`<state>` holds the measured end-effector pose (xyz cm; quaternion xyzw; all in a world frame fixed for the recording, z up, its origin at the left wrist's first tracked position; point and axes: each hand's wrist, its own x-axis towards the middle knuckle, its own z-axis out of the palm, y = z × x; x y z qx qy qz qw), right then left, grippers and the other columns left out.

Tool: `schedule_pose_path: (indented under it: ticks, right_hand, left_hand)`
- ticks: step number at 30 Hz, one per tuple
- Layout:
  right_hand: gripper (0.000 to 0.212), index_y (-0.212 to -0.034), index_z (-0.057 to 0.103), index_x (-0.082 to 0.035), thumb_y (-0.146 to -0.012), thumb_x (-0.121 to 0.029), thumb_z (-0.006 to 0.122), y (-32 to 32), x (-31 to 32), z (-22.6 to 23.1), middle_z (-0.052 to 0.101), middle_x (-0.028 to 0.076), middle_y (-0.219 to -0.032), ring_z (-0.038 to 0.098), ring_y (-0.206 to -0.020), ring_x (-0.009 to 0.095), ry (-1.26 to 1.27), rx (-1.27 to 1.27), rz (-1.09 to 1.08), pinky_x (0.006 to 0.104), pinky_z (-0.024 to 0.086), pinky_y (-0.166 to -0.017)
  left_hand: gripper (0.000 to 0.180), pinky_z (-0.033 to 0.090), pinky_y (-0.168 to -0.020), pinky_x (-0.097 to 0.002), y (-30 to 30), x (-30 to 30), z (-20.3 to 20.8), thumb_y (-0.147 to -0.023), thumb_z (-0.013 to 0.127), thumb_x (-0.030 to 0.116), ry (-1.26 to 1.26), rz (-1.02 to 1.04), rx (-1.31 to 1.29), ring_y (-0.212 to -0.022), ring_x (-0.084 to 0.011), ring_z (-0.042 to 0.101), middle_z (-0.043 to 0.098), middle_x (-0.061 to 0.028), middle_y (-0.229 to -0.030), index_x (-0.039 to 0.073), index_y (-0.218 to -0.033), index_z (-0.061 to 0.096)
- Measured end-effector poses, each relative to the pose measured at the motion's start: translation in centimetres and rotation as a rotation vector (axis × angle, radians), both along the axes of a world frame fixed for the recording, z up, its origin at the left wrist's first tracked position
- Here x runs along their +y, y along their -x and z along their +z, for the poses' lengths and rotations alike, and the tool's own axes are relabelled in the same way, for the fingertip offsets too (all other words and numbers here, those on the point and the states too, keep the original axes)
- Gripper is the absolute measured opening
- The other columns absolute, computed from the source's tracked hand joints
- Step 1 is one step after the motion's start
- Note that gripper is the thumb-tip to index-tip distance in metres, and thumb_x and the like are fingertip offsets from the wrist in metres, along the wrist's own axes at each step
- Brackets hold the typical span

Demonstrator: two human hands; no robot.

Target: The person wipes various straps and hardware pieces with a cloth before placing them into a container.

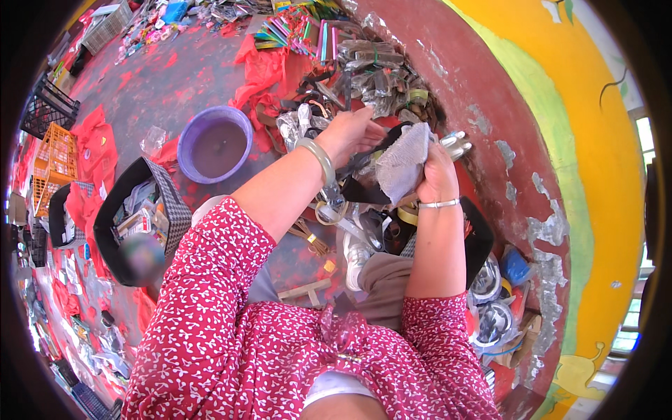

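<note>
A piece of light grey, rough-textured cloth (402,164) hangs from my right hand (439,175), whose fingers are closed on its right edge. To its left, my left hand (352,134) reaches over the heap with its fingers stretched out and slightly bent; nothing shows in its grasp. Dark fabric (367,190) lies just under the cloth, between the two hands. Below the hands are clear plastic packets and a roll of yellowish tape (330,213). The heap under the cloth is partly hidden.
A purple basin (183,150) with murky liquid stands left of my forearm. A checked black box (105,210) full of small goods is farther left, near an orange crate (63,157). Bundled goods (381,66) line the red wall (483,91). A wooden piece (304,290) lies near my shoe (355,259).
</note>
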<state>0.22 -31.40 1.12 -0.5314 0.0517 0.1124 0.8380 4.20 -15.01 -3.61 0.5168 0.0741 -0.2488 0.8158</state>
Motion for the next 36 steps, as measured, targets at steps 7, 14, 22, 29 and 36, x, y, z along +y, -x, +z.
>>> schedule_pose_path:
  ticks: [7,14,22,29,36]
  right_hand:
    - [0.019,-0.099,0.058,-0.001,-0.086,-0.014,0.053,-0.3,0.6,0.5,0.061,0.006,-0.092,0.058,-0.081,0.013,0.113,0.035,0.039,0.0263,0.047,-0.073]
    - [0.020,-0.098,0.059,0.000,-0.083,-0.014,0.059,0.1,1.6,0.2,0.061,0.004,-0.091,0.058,-0.080,0.013,0.124,0.049,0.150,0.0267,0.046,-0.073]
    - [0.016,-0.093,0.061,-0.003,-0.081,-0.014,0.062,-0.1,3.5,-0.7,0.061,0.002,-0.086,0.057,-0.079,0.011,0.152,0.093,0.170,0.0250,0.045,-0.071]
    - [0.015,-0.090,0.061,-0.002,-0.084,-0.015,0.058,2.6,5.3,-0.7,0.062,0.003,-0.079,0.058,-0.068,0.011,0.238,0.118,0.388,0.0248,0.047,-0.062]
    - [0.016,-0.094,0.058,-0.002,-0.085,-0.015,0.057,3.5,5.3,-1.9,0.062,0.004,-0.083,0.059,-0.071,0.013,0.169,0.163,0.449,0.0268,0.049,-0.065]
  left_hand:
    - [0.055,0.045,-0.067,-0.0318,2.1,-0.2,5.8,-0.083,0.045,0.055,-0.161,-0.185,-0.027,-0.071,-0.0182,0.056,0.060,-0.0077,-0.083,0.003,-0.095,0.060]
    - [0.028,0.046,-0.084,-0.0332,1.3,-0.8,3.3,-0.089,0.047,0.022,0.462,-0.201,0.159,-0.089,-0.0210,0.059,0.061,-0.0126,-0.095,-0.001,-0.101,0.057]
    - [0.029,0.045,-0.085,-0.0360,0.8,-0.1,3.7,-0.088,0.049,0.018,0.479,-0.032,0.071,-0.090,-0.0259,0.059,0.061,-0.0177,-0.096,-0.008,-0.099,0.054]
    - [0.025,0.047,-0.085,-0.0356,-1.0,2.8,4.4,-0.087,0.048,0.014,0.450,0.196,0.011,-0.096,-0.0319,0.058,0.061,-0.0220,-0.094,-0.009,-0.092,0.055]
    - [0.025,0.047,-0.083,-0.0343,-1.4,3.6,4.3,-0.088,0.045,0.015,0.376,0.261,0.003,-0.093,-0.0307,0.059,0.060,-0.0219,-0.096,-0.007,-0.093,0.055]
